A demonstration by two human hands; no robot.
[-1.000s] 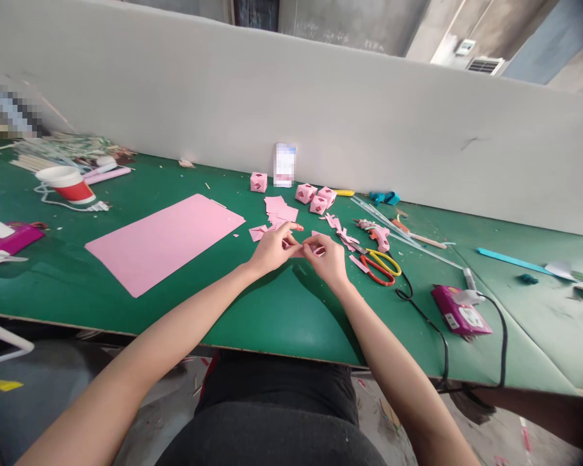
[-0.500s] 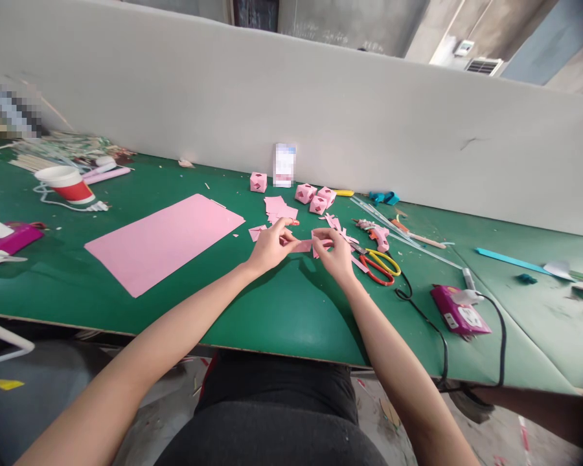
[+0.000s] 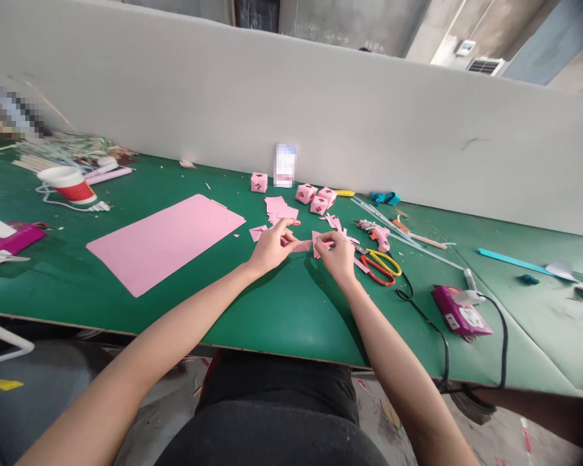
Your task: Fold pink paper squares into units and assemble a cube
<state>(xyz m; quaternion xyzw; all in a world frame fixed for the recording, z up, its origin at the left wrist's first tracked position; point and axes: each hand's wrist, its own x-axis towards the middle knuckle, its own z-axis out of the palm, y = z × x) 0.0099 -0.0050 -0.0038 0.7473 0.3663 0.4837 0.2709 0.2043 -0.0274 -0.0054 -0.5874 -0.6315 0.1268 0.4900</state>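
Observation:
My left hand pinches a narrow pink paper strip that points toward the right. Just right of the strip's end, my right hand has its fingers pressed together beside a small pink paper piece; whether that piece is in the fingers is hard to make out. Behind my left hand lie pink paper squares. Pink paper cut-offs are spread behind my right hand. Several folded pink paper cubes stand farther back.
A large pink sheet lies at the left, near a paper cup. Right of my right hand are scissors, a pink glue gun and a purple box with a black cable. A phone leans on the partition.
My right hand's fingers have drawn closer together and shifted slightly right and down, uncovering more of the small pink piece. My left hand keeps its pinch on the strip.

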